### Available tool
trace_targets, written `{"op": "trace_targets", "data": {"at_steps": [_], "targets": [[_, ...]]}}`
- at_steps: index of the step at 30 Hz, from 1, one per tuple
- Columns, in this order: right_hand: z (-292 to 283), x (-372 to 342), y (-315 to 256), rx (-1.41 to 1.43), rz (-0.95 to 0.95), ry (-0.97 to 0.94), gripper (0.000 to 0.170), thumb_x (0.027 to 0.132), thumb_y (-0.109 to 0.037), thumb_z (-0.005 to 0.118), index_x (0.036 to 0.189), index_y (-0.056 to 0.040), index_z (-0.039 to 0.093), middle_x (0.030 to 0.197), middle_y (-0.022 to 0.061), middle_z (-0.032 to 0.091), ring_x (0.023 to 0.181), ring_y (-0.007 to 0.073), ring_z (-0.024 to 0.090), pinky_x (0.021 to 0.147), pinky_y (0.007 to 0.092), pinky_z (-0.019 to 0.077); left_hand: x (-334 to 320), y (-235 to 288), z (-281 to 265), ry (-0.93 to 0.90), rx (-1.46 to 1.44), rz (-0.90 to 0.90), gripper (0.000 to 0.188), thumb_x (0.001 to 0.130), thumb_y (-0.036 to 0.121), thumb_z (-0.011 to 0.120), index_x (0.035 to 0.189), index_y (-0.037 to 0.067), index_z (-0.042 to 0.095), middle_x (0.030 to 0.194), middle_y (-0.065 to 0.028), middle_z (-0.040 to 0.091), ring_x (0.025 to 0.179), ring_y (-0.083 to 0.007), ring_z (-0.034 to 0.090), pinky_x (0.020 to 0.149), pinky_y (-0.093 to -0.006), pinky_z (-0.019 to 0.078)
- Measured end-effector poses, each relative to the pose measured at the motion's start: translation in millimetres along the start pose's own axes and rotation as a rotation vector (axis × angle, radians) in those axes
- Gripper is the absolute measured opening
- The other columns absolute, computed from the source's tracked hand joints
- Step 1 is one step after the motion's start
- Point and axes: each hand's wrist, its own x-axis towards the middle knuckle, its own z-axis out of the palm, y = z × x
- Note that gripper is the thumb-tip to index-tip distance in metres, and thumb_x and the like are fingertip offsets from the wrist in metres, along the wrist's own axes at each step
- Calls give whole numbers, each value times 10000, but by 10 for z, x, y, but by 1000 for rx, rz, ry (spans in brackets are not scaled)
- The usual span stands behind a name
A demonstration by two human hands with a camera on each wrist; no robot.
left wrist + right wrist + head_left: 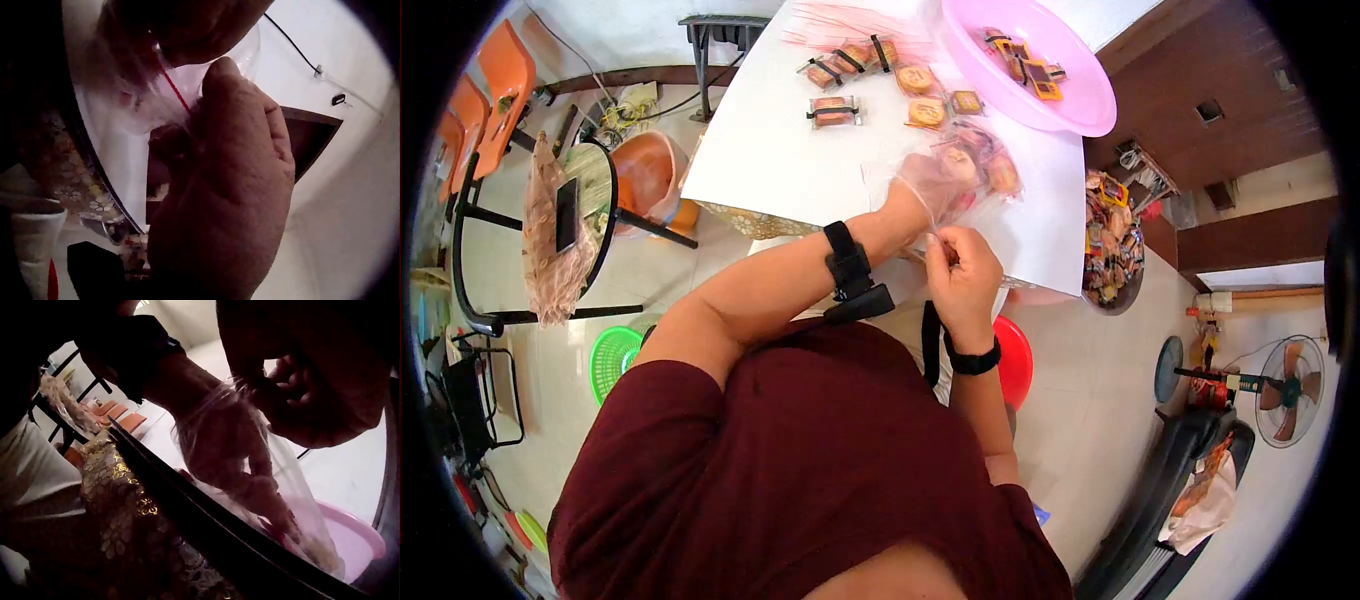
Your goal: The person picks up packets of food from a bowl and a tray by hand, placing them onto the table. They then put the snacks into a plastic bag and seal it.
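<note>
So, the whole thing comes down to how this clear bag (287, 475) lies to my hands right now. It's on the white table (760, 160) straight in front of me, its long axis running away from my body and slanting off to the right, mouth towards me. My left hand (930, 185) is inside it past the wrist, pointing along that same line, and the round wrapped cakes (1002, 172) sit at the far end, just ahead and to the right of its fingers. Whether those fingers have hold of a cake or only touch one, I honestly can't tell through the plastic. My right hand (965, 275) is outside, on the near side, thumb and fingertips pinched tight on the film by the mouth. So the left is nearer the cakes and the right is nearer the rim. My take: the left is best kept in line with the bag, since pulling across it could drag the film. The pink basin (1090, 115) is further off, beyond the bag and to the right.
</note>
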Motion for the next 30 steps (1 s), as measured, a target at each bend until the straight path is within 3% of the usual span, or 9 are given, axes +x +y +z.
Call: {"op": "trace_targets", "data": {"at_steps": [3,6,9,12,15,19,22,24,30], "targets": [[-1,-6,21,-1,-2,-16,82,785,-70,683,796,-47,605,677,96,569,599,263,564,541,353,433,-63,48,-9,-1,-944,-331,131,847,155,584,909,55,641,793,-89,656,771,-194,661,579,-307,500],[-5,-31,44,-25,-25,-27,76,787,-64,678,809,-45,607,687,101,572,597,262,562,543,349,437,-9,-58,46,52,-145,159,156,900,194,555,895,57,630,768,-82,631,732,-177,630,586,-305,491],[-4,-44,89,-33,-34,19,77,789,-55,676,824,-43,609,706,107,578,598,263,562,548,348,443,107,-100,535,-11,-2057,20,190,913,213,534,1021,97,637,812,-104,617,769,-201,625,634,-391,508],[-36,-57,147,1,-6,22,71,793,-37,662,843,-34,610,722,114,582,597,260,561,554,340,449,-57,-54,263,-171,-1909,-324,217,890,138,559,1079,47,615,814,-94,626,776,-169,623,642,-343,506],[-77,-54,129,-3,11,55,62,799,-21,649,847,-23,611,720,114,579,601,241,569,556,327,451,-440,-118,-440,-239,-839,28,178,882,108,585,1025,10,625,791,-73,642,718,-131,611,626,-290,495],[-140,-70,155,-20,58,62,55,802,-13,641,847,-16,610,720,113,577,606,211,576,556,313,452,-494,-500,-1010,-619,-1056,293,128,837,131,610,830,12,656,647,-28,612,588,-113,615,536,-277,472],[-148,-81,116,-3,87,73,53,801,-14,644,840,-16,608,719,111,578,606,202,577,557,310,453,-121,-716,-1259,-322,-975,68,143,901,179,575,857,68,654,659,29,589,562,-40,558,468,-195,386],[-147,-90,74,-4,103,58,52,799,-12,643,836,-16,607,714,109,577,602,201,576,558,307,454,236,-903,-940,-15,-732,82,205,903,233,546,855,57,638,665,-38,602,600,-156,607,528,-318,464],[-168,-113,34,-82,90,-11,55,795,-19,647,834,-21,609,705,111,584,603,211,587,558,308,460,617,-1004,-180,87,-151,55,182,854,257,571,870,96,655,901,-150,647,853,-337,647,681,-463,509]]}}
